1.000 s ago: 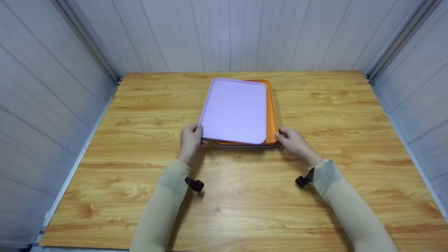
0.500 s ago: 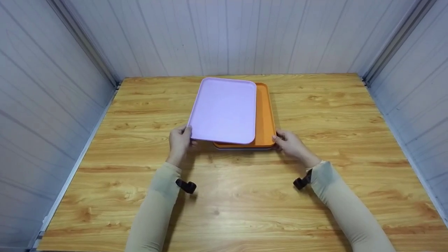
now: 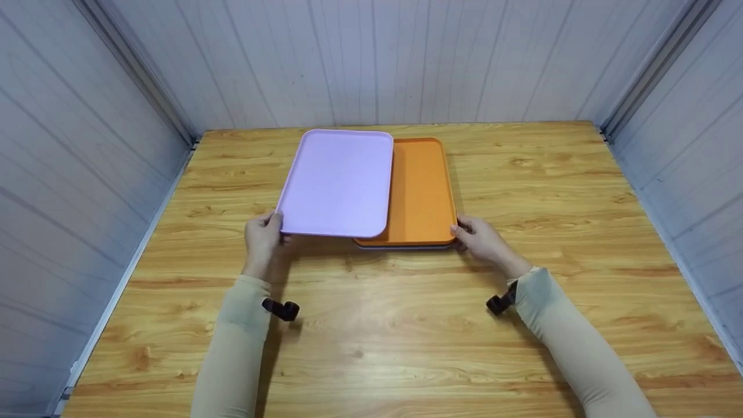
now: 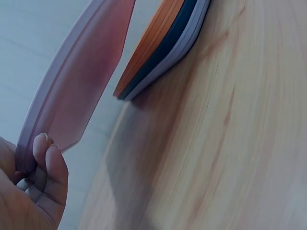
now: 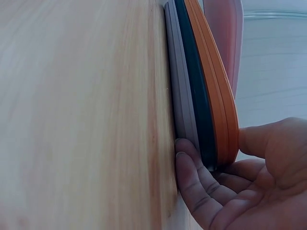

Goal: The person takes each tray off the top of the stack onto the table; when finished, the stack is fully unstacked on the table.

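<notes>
Currently pinching lilac rectangular plastic-looking tray [image 3: 339, 183] by corner with left hand [image 3: 263, 239], partly over orange rectangular plastic-looking tray [image 3: 421, 197], offset left; clasping latter's corner with right hand [image 3: 480, 237]. Likely handling light, stiff; best gripping by rim.

I'm in what looks like a work booth: pale panel walls [image 3: 400, 64] round a wood-grain table [image 3: 400, 337].

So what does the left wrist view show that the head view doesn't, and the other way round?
Only left wrist: the underside of the lilac tray. Only head: the right hand, gripping the stack's near right corner, and the upper face of the orange tray. Both: the left hand holding the lilac tray near a corner, the orange tray's rim, and the wooden table.
</notes>
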`<state>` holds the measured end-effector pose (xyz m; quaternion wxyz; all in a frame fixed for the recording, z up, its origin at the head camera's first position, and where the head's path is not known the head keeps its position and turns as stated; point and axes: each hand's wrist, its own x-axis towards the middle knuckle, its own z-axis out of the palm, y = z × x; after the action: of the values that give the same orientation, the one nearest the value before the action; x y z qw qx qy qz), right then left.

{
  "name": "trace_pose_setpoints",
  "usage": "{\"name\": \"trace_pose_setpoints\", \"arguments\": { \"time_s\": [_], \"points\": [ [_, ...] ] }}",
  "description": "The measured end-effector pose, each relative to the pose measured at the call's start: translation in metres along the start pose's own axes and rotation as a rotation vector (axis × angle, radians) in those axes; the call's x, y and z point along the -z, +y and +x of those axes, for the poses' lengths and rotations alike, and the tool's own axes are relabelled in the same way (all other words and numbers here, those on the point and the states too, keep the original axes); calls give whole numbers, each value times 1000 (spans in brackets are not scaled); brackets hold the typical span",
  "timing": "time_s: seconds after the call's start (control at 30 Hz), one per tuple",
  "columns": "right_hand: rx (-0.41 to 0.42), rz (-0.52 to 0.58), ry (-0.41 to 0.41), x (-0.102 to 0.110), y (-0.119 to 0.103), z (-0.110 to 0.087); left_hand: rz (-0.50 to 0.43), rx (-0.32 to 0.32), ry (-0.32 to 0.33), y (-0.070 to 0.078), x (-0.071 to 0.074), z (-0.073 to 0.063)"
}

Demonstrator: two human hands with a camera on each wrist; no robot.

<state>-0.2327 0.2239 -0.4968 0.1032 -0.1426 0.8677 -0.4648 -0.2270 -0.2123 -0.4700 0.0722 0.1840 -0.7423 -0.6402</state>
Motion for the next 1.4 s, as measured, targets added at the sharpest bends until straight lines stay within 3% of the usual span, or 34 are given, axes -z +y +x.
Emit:
{"name": "trace_pose_setpoints", "arguments": {
  "time_s": [0.3, 0.77, 1.4],
  "points": [
    [-27, 3, 3, 0, 0, 1, -67, 21, 35, -4, 19, 4],
    [-1, -11, -7, 0, 0, 0, -29, -12, 72, -8, 37, 5],
    [-22, -16, -16, 2, 3, 0, -73, 41, 177, -15, 71, 14]
  ]
}}
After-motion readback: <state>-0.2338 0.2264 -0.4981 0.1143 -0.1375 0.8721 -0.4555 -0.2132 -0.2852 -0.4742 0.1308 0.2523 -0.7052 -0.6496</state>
